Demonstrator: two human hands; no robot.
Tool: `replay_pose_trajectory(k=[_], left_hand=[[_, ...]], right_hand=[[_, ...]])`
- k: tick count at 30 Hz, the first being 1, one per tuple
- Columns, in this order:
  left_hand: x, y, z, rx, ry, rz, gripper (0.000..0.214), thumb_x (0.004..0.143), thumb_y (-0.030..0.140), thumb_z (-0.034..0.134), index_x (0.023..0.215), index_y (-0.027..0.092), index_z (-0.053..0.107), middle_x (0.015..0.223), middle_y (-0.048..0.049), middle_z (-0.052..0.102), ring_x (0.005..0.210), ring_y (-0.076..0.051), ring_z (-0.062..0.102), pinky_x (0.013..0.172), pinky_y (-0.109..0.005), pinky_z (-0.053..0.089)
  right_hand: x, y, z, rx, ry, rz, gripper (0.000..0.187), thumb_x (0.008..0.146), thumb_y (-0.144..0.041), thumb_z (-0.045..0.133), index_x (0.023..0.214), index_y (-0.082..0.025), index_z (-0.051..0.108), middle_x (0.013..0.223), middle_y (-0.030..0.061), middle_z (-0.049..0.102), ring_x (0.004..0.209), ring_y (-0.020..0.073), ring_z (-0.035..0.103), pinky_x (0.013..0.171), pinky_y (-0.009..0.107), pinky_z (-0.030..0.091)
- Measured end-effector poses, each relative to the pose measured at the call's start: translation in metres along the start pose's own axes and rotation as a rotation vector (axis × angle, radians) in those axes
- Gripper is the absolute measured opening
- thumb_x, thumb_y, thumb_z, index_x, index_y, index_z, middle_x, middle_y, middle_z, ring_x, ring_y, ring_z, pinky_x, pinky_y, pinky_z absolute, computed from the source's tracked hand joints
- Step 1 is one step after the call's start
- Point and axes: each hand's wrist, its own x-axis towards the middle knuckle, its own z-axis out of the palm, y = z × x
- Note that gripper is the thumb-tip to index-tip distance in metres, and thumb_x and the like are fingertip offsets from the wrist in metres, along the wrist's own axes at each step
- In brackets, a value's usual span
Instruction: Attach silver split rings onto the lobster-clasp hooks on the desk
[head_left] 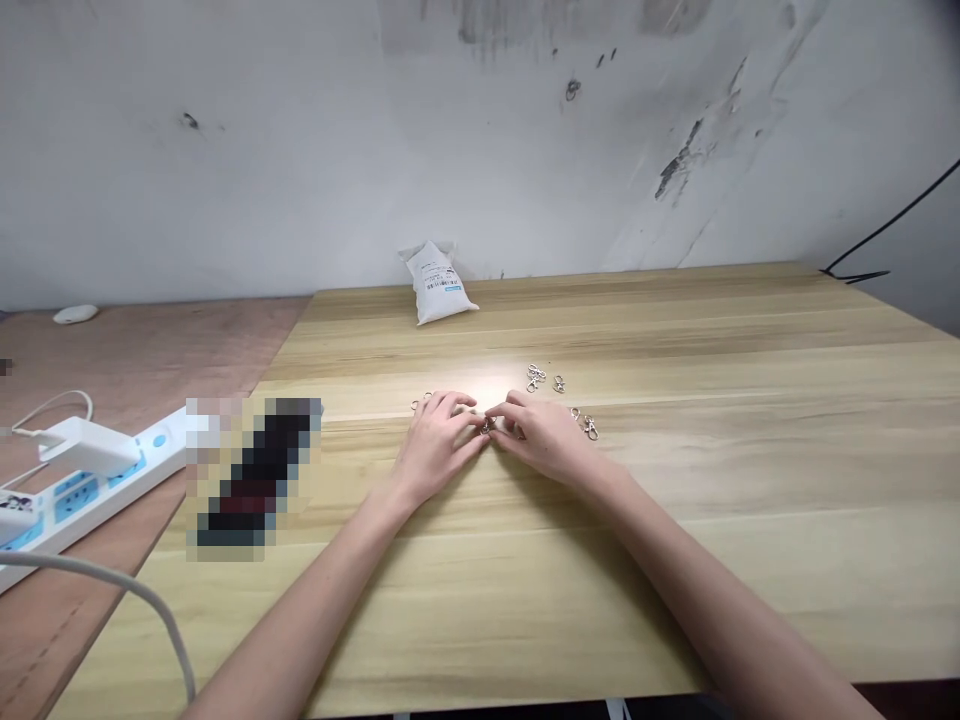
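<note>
Bare forearms (319,596) extended over yellow wooden table (765,450); silver metal clasp (487,426) finger-pinched by left hand (439,440) and right hand (551,432), apparently for steadiness.

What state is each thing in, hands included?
Left hand: fingertips pinching small metal piece.
Right hand: fingertips at same piece.
Small metal piece: between both hands, partly hidden.
Metal clasps: lying loose beyond and beside right hand; too small to tell open or shut.
White packet: bulging, lying near wall; seal unclear.
Charger: seated on power strip.
Wall: stained, chipped.
Dark object: pixelated, unreadable.
</note>
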Motion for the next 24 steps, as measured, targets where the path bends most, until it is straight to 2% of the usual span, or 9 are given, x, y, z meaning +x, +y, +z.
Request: replay_pose_trajectory(k=[4, 7, 11, 15, 24], left_hand=[[0.0009, -0.0016, 0.0009, 0.02, 0.013, 0.036, 0.016, 0.093, 0.029, 0.056, 0.096, 0.023, 0.07, 0.116, -0.0068, 0.064, 0.113, -0.025, 0.053, 0.093, -0.043, 0.04], [0.0013, -0.0018, 0.0005, 0.028, 0.021, 0.047, 0.015, 0.093, 0.028, 0.057, 0.092, 0.022, 0.07, 0.116, -0.0063, 0.065, 0.113, -0.025, 0.053, 0.093, -0.043, 0.039], [0.0014, 0.0, -0.0013, -0.05, 0.001, 0.004, 0.011, 0.091, 0.026, 0.058, 0.092, 0.022, 0.069, 0.117, -0.0066, 0.063, 0.112, -0.025, 0.053, 0.095, -0.044, 0.041], [0.0011, 0.0027, -0.0034, -0.135, -0.013, -0.053, 0.009, 0.088, 0.02, 0.059, 0.089, 0.022, 0.068, 0.118, -0.0066, 0.062, 0.112, -0.025, 0.053, 0.096, -0.045, 0.042], [0.0008, 0.003, -0.0082, -0.088, -0.036, -0.054, 0.004, 0.083, 0.018, 0.061, 0.082, 0.021, 0.063, 0.119, -0.0061, 0.062, 0.112, -0.026, 0.052, 0.098, -0.046, 0.038]], right_hand=[[-0.0002, 0.0001, 0.0, -0.02, -0.021, -0.003, 0.022, 0.094, -0.03, 0.055, 0.11, -0.025, 0.069, 0.093, 0.0039, 0.061, 0.067, 0.0112, 0.056, 0.056, 0.023, 0.028], [0.0003, 0.0031, 0.0014, -0.017, -0.01, -0.008, 0.02, 0.095, -0.029, 0.053, 0.104, -0.024, 0.069, 0.092, 0.0033, 0.062, 0.066, 0.0109, 0.056, 0.056, 0.023, 0.029], [0.0006, 0.0056, 0.0024, 0.033, 0.01, -0.015, 0.012, 0.093, -0.025, 0.055, 0.092, -0.02, 0.066, 0.093, 0.0027, 0.063, 0.068, 0.0108, 0.057, 0.057, 0.023, 0.032], [-0.0005, 0.0045, 0.0023, 0.065, 0.014, -0.059, 0.008, 0.091, -0.021, 0.057, 0.089, -0.019, 0.064, 0.094, 0.0025, 0.065, 0.069, 0.0107, 0.058, 0.06, 0.023, 0.034], [-0.0009, 0.0031, 0.0016, 0.102, 0.041, -0.116, 0.007, 0.09, -0.021, 0.061, 0.086, -0.019, 0.066, 0.086, 0.0008, 0.07, 0.066, 0.0107, 0.056, 0.059, 0.023, 0.033]])
